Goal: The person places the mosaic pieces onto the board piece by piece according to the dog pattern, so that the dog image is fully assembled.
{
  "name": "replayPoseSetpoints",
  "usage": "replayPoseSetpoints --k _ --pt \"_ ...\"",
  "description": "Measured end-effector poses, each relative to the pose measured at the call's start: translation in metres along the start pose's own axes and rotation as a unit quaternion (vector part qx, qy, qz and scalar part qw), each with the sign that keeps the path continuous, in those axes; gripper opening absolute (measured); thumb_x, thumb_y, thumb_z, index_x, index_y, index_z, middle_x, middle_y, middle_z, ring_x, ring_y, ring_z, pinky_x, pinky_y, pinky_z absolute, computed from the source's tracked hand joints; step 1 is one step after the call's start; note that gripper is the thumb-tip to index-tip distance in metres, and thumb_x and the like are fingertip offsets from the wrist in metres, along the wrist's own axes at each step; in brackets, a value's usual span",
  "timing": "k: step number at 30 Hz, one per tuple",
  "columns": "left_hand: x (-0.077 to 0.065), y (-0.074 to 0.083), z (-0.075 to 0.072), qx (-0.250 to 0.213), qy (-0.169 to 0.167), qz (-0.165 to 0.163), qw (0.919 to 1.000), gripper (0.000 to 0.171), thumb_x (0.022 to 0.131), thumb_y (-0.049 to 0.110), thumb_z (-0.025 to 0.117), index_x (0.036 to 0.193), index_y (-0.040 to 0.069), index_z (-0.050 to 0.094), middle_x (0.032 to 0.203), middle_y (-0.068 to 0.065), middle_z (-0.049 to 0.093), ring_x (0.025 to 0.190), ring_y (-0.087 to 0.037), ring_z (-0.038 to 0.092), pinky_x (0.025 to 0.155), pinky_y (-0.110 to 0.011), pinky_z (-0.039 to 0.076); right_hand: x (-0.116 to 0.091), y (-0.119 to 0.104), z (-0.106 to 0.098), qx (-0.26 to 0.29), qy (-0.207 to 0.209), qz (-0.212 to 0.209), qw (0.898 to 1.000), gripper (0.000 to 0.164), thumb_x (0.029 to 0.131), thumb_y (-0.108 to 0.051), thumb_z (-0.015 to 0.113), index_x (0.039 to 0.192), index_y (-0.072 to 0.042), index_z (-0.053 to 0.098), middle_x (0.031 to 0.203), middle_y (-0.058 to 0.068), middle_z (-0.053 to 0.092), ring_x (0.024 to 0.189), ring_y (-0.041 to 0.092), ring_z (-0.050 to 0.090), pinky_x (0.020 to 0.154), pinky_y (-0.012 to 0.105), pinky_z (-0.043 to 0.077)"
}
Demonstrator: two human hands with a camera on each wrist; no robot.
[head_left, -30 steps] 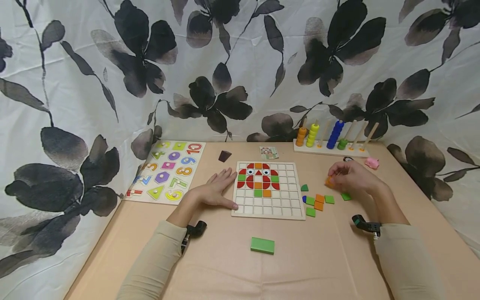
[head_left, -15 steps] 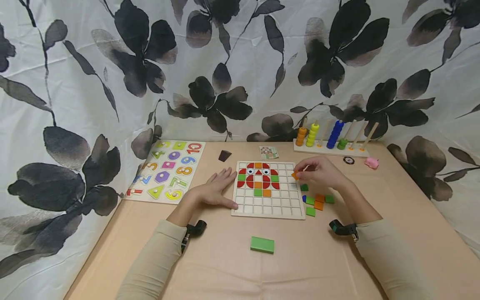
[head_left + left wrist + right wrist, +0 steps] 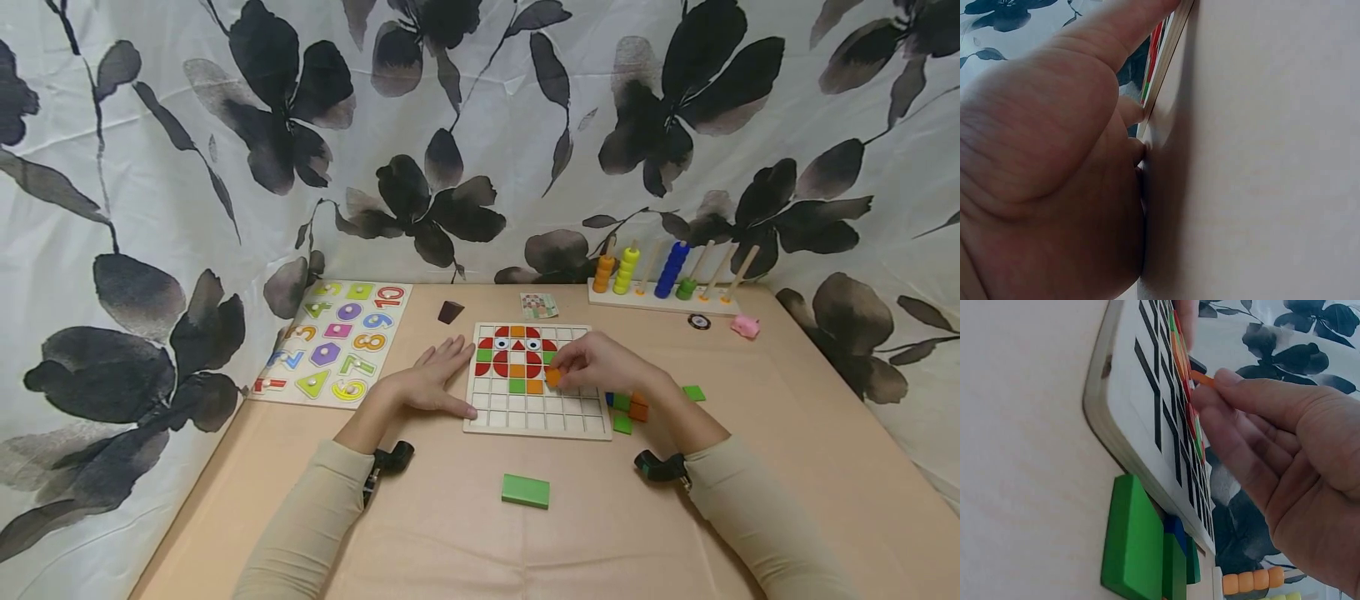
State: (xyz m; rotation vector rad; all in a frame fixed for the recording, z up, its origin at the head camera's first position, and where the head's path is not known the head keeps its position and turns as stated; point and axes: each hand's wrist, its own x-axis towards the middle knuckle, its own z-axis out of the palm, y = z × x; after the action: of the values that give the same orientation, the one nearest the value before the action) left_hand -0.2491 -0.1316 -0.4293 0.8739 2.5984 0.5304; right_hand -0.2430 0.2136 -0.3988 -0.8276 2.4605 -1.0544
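Note:
My right hand (image 3: 603, 363) pinches an orange square tile (image 3: 552, 377) between thumb and fingertips, just over the white grid board (image 3: 540, 423). In the right wrist view the orange tile (image 3: 1202, 377) shows edge-on near the board's surface. Red, green and orange pieces on the board form an owl-like picture (image 3: 517, 358) with two eyes. My left hand (image 3: 420, 385) lies with fingers spread at the board's left edge, its thumb touching the lower left side. Close up in the left wrist view, the left hand (image 3: 1054, 144) rests on the table against the board's edge (image 3: 1169, 56).
Loose green tiles (image 3: 622, 424) and orange tiles (image 3: 638, 408) lie right of the board. A green block (image 3: 525, 491) sits in front. A number board (image 3: 322, 354) is at the left, a picture card (image 3: 538, 306) behind, a bead stacker (image 3: 663, 297) at the back right.
My right hand has carried the orange tile leftward from the table at the right to over the board, beside the owl picture. The left hand has stayed still.

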Motion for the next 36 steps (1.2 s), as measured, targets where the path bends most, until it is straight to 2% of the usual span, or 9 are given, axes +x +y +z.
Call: replayPoseSetpoints --k 2,10,17,29,32,36 --pt "0.000 0.000 0.000 0.000 -0.001 -0.001 1.0000 0.120 0.069 0.073 0.067 0.156 0.014 0.008 0.162 -0.010 -0.002 0.148 -0.028 -0.006 0.117 -0.050 -0.002 0.001 0.000 0.002 -0.013 -0.006 -0.001 1.000 0.026 0.083 -0.016 0.076 0.108 -0.008 0.072 0.082 -0.001 0.067 0.075 0.017 0.060 0.067 0.027 0.053" --pt "-0.001 0.001 0.000 0.000 -0.004 -0.002 1.0000 0.120 0.069 0.072 0.068 0.156 0.014 0.008 0.162 -0.010 -0.003 0.148 -0.028 -0.007 0.117 -0.051 -0.002 0.003 0.003 0.009 -0.027 -0.020 0.007 0.999 0.022 0.083 -0.018 0.076 0.103 -0.010 0.073 0.073 -0.002 0.062 0.068 0.015 0.055 0.058 0.023 0.045" --pt "-0.002 0.001 -0.001 -0.004 -0.002 0.001 1.0000 0.120 0.069 0.072 0.068 0.155 0.012 0.009 0.161 -0.013 -0.002 0.148 -0.030 -0.006 0.116 -0.053 -0.001 0.004 0.001 0.012 -0.040 -0.018 0.014 0.999 0.024 0.082 -0.021 0.077 0.103 -0.011 0.073 0.073 -0.003 0.061 0.068 0.015 0.055 0.057 0.023 0.046" --pt "0.000 0.001 -0.001 -0.002 -0.005 -0.003 1.0000 0.120 0.069 0.072 0.068 0.156 0.015 0.008 0.162 -0.010 -0.003 0.148 -0.028 -0.007 0.117 -0.050 -0.002 0.003 0.002 0.012 -0.060 -0.015 0.017 0.998 0.030 0.078 -0.021 0.081 0.106 -0.013 0.074 0.069 -0.003 0.061 0.065 0.014 0.055 0.056 0.023 0.044" --pt "0.000 0.000 0.000 0.002 -0.006 -0.005 1.0000 0.121 0.068 0.073 0.067 0.156 0.016 0.007 0.162 -0.009 -0.004 0.148 -0.027 -0.008 0.117 -0.049 -0.003 -0.004 0.001 0.002 -0.055 0.014 0.034 0.998 0.033 0.079 -0.022 0.080 0.110 -0.013 0.073 0.075 -0.002 0.062 0.069 0.018 0.055 0.057 0.027 0.044" --pt "-0.001 -0.001 0.000 0.004 -0.004 -0.005 1.0000 0.121 0.068 0.074 0.067 0.156 0.016 0.007 0.162 -0.009 -0.004 0.148 -0.026 -0.007 0.117 -0.049 -0.003 -0.019 0.008 -0.025 -0.056 0.083 0.035 0.994 0.035 0.083 -0.022 0.077 0.116 -0.013 0.070 0.089 0.000 0.065 0.078 0.021 0.054 0.065 0.031 0.048"
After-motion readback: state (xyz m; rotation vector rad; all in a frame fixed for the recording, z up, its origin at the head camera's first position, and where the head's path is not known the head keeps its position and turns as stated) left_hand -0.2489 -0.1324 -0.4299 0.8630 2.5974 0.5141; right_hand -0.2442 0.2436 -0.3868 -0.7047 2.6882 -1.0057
